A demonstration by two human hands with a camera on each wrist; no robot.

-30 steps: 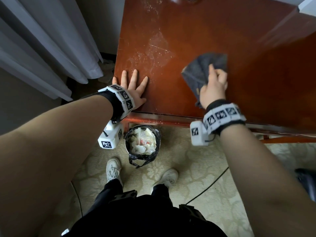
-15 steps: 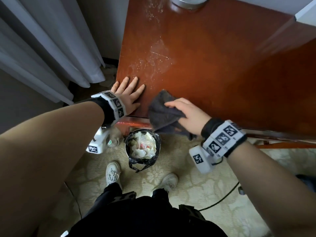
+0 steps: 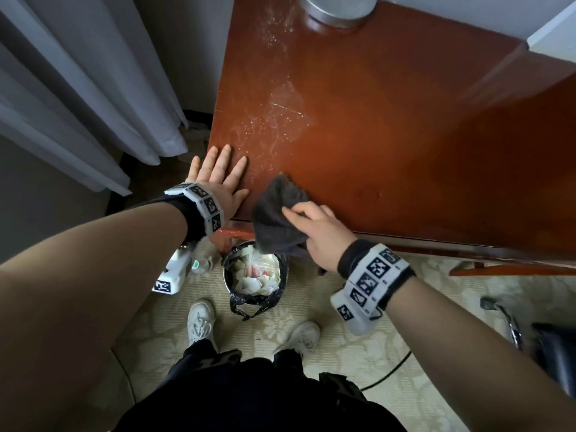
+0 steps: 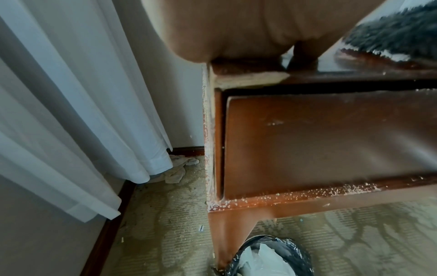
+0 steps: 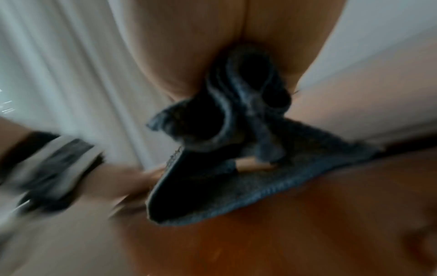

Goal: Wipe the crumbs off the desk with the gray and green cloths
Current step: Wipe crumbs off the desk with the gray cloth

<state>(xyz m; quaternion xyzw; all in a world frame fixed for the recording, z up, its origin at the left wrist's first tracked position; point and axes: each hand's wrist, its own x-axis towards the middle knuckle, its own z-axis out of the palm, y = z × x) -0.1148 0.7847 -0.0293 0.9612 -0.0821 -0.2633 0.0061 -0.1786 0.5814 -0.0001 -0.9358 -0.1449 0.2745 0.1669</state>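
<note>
The gray cloth (image 3: 274,213) lies bunched at the near edge of the reddish-brown desk (image 3: 389,126), partly hanging over it. My right hand (image 3: 314,227) grips the gray cloth; in the blurred right wrist view the cloth (image 5: 236,168) is bunched under my palm. My left hand (image 3: 218,179) rests flat on the desk's near left corner, fingers straight, just left of the cloth. Pale crumb smears (image 3: 280,120) mark the desk beyond my left hand. Crumbs (image 4: 307,194) dot the drawer's lower ledge. No green cloth is in view.
A small bin (image 3: 255,272) lined with a black bag and full of paper stands on the carpet under the desk edge, seen too as the bin (image 4: 267,257). A round metal base (image 3: 338,9) sits at the desk's back. White curtains (image 3: 78,104) hang left. A chair (image 3: 545,344) is at right.
My right hand swept the gray cloth from mid-desk left and toward me to the near edge above the bin. My left hand stayed flat on the corner.
</note>
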